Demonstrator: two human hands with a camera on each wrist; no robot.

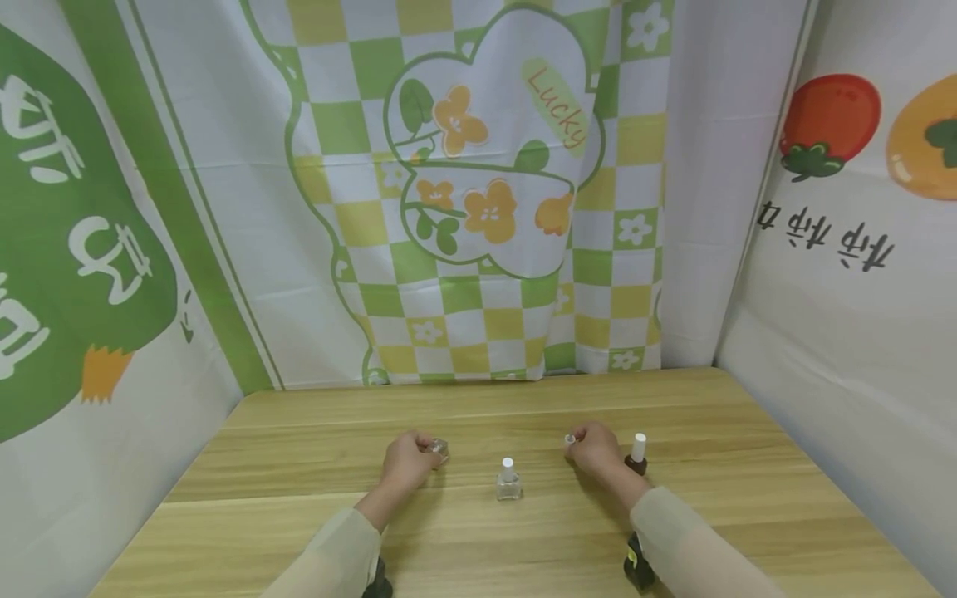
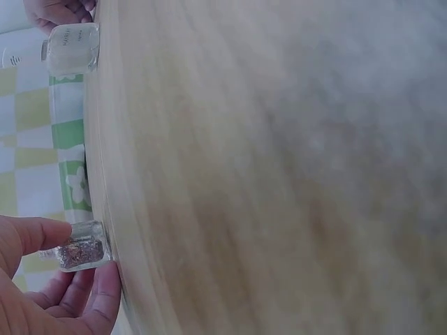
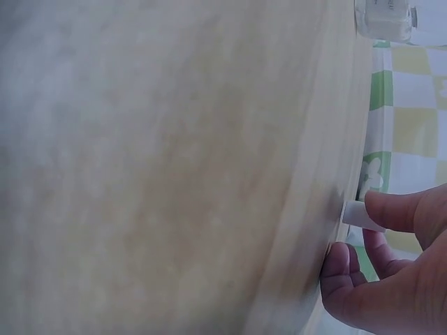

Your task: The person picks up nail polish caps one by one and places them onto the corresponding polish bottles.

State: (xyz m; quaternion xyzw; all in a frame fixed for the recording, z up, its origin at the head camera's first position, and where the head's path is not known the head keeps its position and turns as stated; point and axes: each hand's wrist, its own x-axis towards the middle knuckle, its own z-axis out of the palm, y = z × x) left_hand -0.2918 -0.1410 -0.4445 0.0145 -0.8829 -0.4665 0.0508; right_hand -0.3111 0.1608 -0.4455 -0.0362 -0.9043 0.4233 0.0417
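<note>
My left hand [image 1: 407, 458] pinches a small clear glass nail polish bottle [image 2: 84, 248] between thumb and fingers, close over the wooden table. Dark glittery polish shows inside it, and no white cap covers its neck. To the right, my right hand [image 1: 596, 448] holds a white nail polish cap [image 3: 357, 215] between thumb and forefinger, its end near the tabletop. Between the hands stands a capped nail polish bottle [image 1: 509, 484], upright, with a white cap and pale contents. Beside my right wrist is a dark nail polish bottle [image 1: 636, 463] with a white cap, partly hidden by the forearm.
The wooden table [image 1: 314, 415] reaches back to a hanging green, yellow and white checked cloth [image 1: 463, 316]. Printed white cloths hang on the left and right sides. Black wrist straps [image 1: 638, 565] show below the sleeves.
</note>
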